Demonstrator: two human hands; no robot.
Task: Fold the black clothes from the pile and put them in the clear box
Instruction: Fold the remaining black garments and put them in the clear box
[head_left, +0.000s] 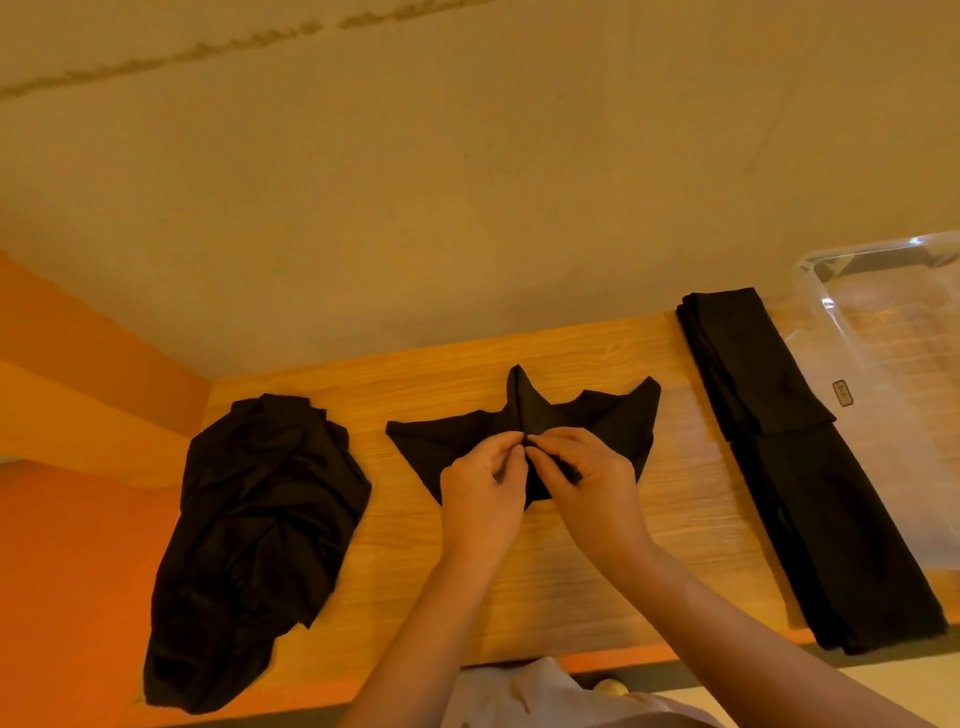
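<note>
A small black garment (602, 421) lies spread in the middle of the wooden table (519, 597), with two corners sticking up at its far edge. My left hand (480, 493) and my right hand (589, 486) meet over its centre, and each pinches the cloth with thumb and fingertips. A crumpled pile of black clothes (254, 540) sits at the table's left end and hangs over the front edge. A long folded black garment (795, 467) lies on the right. The clear box (893, 332) stands at the far right, partly cut off.
A plain wall rises right behind the table's far edge. An orange surface lies to the left of the table. A small label shows on the clear box's side. My light clothing shows at the bottom edge.
</note>
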